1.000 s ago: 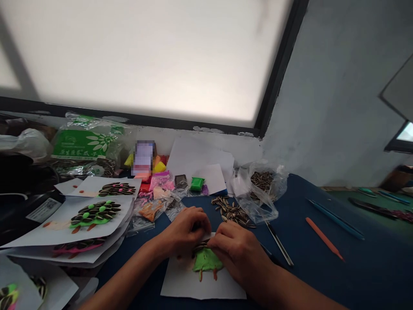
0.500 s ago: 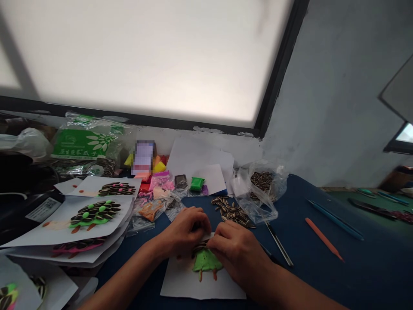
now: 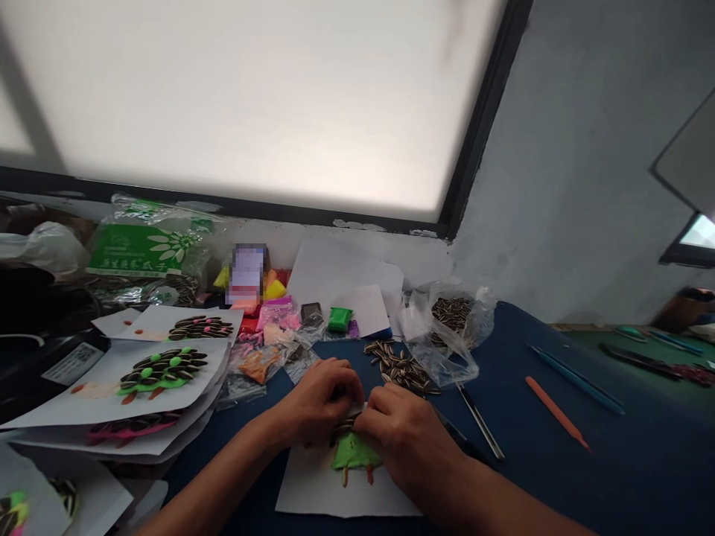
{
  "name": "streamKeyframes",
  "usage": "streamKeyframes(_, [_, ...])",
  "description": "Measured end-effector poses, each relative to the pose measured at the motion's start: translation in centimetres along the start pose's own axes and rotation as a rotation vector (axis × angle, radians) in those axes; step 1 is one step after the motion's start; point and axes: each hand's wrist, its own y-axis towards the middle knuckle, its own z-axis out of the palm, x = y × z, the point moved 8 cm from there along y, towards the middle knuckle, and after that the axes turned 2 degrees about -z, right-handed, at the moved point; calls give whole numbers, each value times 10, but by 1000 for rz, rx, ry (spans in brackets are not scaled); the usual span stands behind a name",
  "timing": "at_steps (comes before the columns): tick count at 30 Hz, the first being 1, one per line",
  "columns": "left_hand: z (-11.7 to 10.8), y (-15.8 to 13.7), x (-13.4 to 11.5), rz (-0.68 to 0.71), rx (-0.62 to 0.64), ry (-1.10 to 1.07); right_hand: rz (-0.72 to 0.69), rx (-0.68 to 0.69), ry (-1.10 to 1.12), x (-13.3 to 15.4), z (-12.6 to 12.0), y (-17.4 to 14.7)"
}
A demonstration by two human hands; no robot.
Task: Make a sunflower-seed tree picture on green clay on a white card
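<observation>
The left hand (image 3: 324, 398) and right hand (image 3: 403, 438) seem to be pushing striped sunflower seeds (image 3: 345, 426) into squishy green clay (image 3: 355, 452). It sits on smooth white paper (image 3: 318, 493) by the blue table (image 3: 511, 339)'s near edge. Fingers are bunched close together; I can't tell what they pinch. Hard, pointy seeds call for gentle pushes next. Two stubby brown legs (image 3: 345, 477) face the paper's near edge.

Matt white paper sheet (image 3: 329, 499), soft matt clay body (image 3: 355, 454), striped smooth seeds (image 3: 399, 368), glossy clear plastic bag (image 3: 466, 357)
</observation>
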Motion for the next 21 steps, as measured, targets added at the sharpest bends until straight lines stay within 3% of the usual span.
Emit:
streamKeyframes(5, [0,0,1,-14,10,-2,34,-43,103,-4,-18,-1])
streamKeyframes(9, [-1,-1,0,-32,28,-11,170,-74,85,-30,-34,1])
streamKeyframes(14, [-1,-1,0,-53,28,-12,321,43,55,-65,-21,5])
streamKeyframes(21, [-1,-1,0,-37,20,-11,351,95,-27,-72,-9,12])
